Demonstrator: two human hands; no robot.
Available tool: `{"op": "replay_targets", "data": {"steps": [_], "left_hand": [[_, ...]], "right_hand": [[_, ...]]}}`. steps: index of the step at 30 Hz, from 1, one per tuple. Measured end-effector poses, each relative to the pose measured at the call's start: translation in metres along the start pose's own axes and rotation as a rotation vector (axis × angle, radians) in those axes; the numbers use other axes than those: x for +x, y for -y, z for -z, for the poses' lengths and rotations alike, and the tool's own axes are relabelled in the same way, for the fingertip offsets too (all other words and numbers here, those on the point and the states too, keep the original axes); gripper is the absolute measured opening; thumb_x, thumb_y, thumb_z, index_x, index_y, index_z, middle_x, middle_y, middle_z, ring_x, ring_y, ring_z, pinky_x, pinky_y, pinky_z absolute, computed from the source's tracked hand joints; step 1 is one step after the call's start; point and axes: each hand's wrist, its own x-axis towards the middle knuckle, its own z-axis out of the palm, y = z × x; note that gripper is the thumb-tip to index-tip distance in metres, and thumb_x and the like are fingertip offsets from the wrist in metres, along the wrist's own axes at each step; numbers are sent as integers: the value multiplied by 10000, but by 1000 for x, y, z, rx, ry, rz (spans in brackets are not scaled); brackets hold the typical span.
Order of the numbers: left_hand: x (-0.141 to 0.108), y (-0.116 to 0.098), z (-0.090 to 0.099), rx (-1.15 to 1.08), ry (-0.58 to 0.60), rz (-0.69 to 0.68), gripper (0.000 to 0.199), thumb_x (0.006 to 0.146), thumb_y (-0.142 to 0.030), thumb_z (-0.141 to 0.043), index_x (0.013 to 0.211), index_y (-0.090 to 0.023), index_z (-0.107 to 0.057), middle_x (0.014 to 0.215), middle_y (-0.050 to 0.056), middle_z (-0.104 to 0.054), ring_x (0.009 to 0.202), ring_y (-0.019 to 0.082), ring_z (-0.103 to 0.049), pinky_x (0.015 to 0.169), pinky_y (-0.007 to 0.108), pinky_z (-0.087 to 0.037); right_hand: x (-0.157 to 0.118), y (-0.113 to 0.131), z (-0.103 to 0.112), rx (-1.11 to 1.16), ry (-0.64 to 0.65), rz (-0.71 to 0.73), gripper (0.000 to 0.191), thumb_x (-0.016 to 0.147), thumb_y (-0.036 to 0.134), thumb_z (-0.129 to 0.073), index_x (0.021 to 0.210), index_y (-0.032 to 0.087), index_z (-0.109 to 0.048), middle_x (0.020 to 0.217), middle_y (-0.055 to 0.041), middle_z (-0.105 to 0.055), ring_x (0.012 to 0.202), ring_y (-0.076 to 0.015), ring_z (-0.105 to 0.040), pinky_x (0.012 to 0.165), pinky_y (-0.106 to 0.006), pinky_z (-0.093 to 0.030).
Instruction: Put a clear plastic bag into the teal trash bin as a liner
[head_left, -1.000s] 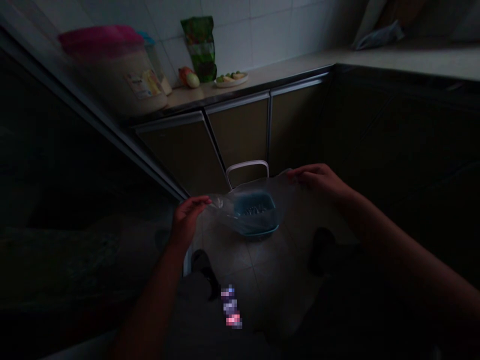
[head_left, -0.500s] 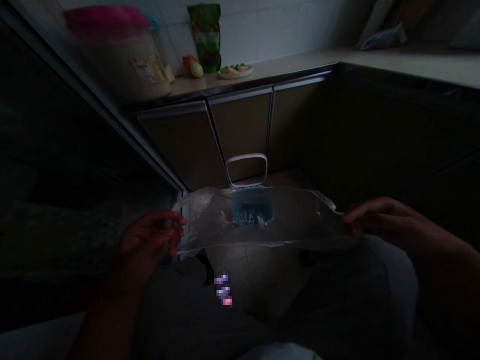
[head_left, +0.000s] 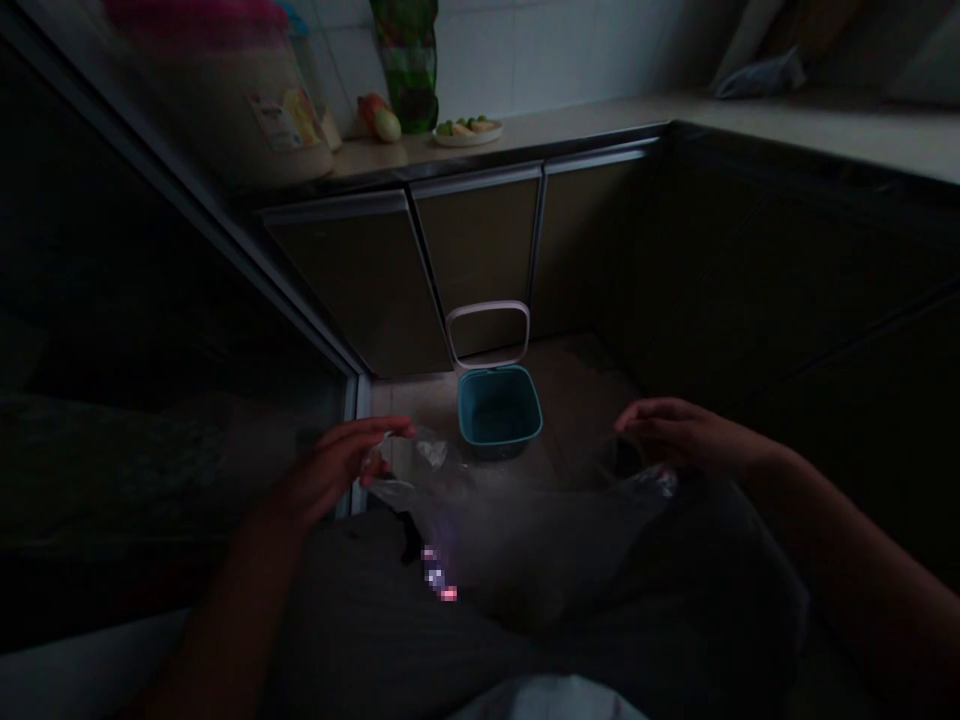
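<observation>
Left hand [head_left: 330,467] with fingers closed on the gathered edge of a thin, crinkled clear plastic bag [head_left: 525,540], right hand [head_left: 686,435] half-curled at its far edge, grip unclear, bag sagging between them, square teal plastic bin [head_left: 499,412] with pale loop handle [head_left: 487,330] just beyond, on floor tiles [head_left: 570,385]

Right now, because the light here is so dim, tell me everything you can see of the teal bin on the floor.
The small teal bin stands upright on the tiled floor in front of the lower cabinet doors. It looks plastic, squarish with rounded corners, open-topped, its dark interior hiding any contents. A pale loop handle rises from its back rim. A clear plastic bag hangs in front; whether it touches the bin is unclear.
</observation>
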Motion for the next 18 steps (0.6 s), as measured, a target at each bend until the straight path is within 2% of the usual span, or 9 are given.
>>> {"op": "replay_targets", "data": {"steps": [4, 8, 12, 15, 18], "left_hand": [[38, 28, -6, 124, 27, 110, 410, 757, -392, -761, 1085, -159, -838, 1255, 135, -777, 508, 64, -512, 641, 295, -552], [84, 56, -16, 342, 26, 211, 423, 788, -384, -698, 1124, -153, -812, 1226, 95, -785, 483, 62, -452, 578, 276, -510], [128, 87, -25, 568, -19, 315, 264, 832, -307, -629, 928, -138, -808, 874, 48, -775, 538, 115, -533, 531, 247, -455], [151, 117, -29, 670, 4, 350, 205, 842, -267, -605, 725, -155, -732, 672, 20, -673, 587, 140, -575, 523, 224, -420], [165, 146, -29, 710, 31, 385, 212, 822, -252, -638, 628, -166, -637, 571, -9, -575, 547, 128, -531, 505, 215, -372]], "right_hand": [[50, -23, 3, -162, 33, -74, 470, 879, 554, -688, 1136, 163, -730, 602, 37, -518, 540, -117, -500, 536, -239, -446], [96, -35, 2, -395, 56, -280, 377, 930, 393, -651, 1186, 133, -746, 544, 25, -547, 515, -132, -539, 537, -244, -456], [129, -40, -5, -521, 66, -496, 329, 982, 254, -595, 1263, 136, -720, 592, -11, -643, 516, -144, -614, 537, -251, -500], [147, -51, -7, -555, 68, -575, 345, 1008, 303, -619, 1302, 142, -700, 738, -67, -751, 575, -157, -690, 552, -244, -514], [162, -69, -4, -560, 28, -626, 360, 1049, 332, -583, 1339, 141, -675, 864, -107, -799, 608, -155, -718, 566, -237, -513]]}}
